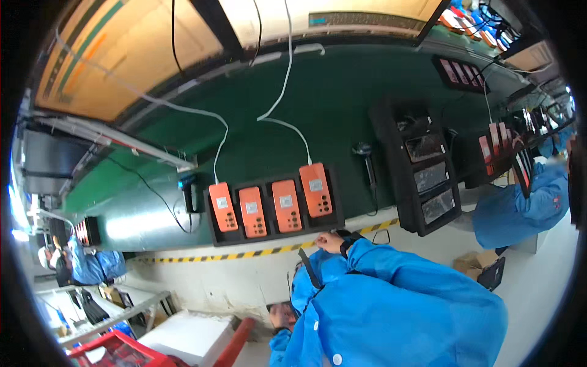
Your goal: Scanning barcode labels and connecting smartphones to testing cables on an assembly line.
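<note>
Several orange phones lie back up in a black tray (278, 238) on the green table; two of them, an orange phone (223, 214) and another orange phone (316, 199), have white cables plugged into their upper ends. By the tray's lower right corner, at the striped table edge, is my right hand (330, 242), its fingers curled. What they hold, if anything, cannot be made out. Lower down, off the table, my left hand (282, 315) is blurred beside a dark flat thing with a reddish edge; whether it grips that thing is unclear.
Two handheld scanners stand on the table: one scanner (187, 192) left of the tray, another scanner (365, 162) to its right. Farther right is a black tray (408, 199) of dark-screened phones. A co-worker in a blue coat (520, 205) works at the right. Yellow-black tape (263, 251) marks the table edge.
</note>
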Motion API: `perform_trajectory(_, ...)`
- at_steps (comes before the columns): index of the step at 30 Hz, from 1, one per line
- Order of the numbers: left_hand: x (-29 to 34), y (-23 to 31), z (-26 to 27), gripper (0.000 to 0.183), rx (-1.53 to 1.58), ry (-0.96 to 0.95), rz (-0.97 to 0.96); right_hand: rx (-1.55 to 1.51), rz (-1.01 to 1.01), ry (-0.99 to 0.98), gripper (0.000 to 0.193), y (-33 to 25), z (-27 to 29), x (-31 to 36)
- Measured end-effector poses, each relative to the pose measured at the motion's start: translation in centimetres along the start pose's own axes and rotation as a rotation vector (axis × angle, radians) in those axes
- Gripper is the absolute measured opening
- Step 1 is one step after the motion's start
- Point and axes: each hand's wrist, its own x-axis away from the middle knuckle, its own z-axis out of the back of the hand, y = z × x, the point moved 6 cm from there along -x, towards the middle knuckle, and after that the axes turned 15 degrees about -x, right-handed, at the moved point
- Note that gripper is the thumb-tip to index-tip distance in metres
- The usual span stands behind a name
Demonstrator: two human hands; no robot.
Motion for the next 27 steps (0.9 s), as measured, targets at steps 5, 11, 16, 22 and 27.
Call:
perform_trajectory(5,-1.6,-3.8,1.9,0.012,-0.210,0.005,0.295,0.074,0.005,0.188,0.029,-0.3,4.1,3.1)
perform_trajectory(11,-6.6,6.5,-1.5,0.023,-0.174,-0.091,0.212,0.244,-0.038,0.422,0.032,5.0,8.6,9.3)
perform_trajectory(16,-10.3,11.6,-2.1,0.025,-0.158,-0.152,0.022,0.241,-0.126,0.675,0.039,6.6,8.2,13.5)
perform_trajectory(22,-14.5,7.5,-2.2,0.036,-0.144,-0.275,0.002,0.176,-0.095,0.818,0.041,5.3,7.7,12.5)
perform_trajectory(27,-16.8,2.4,-2.8,0.030,-0.031,-0.384,-0.129,0.323,-0.073,0.693,0.057,2.4,7.4,10.0)
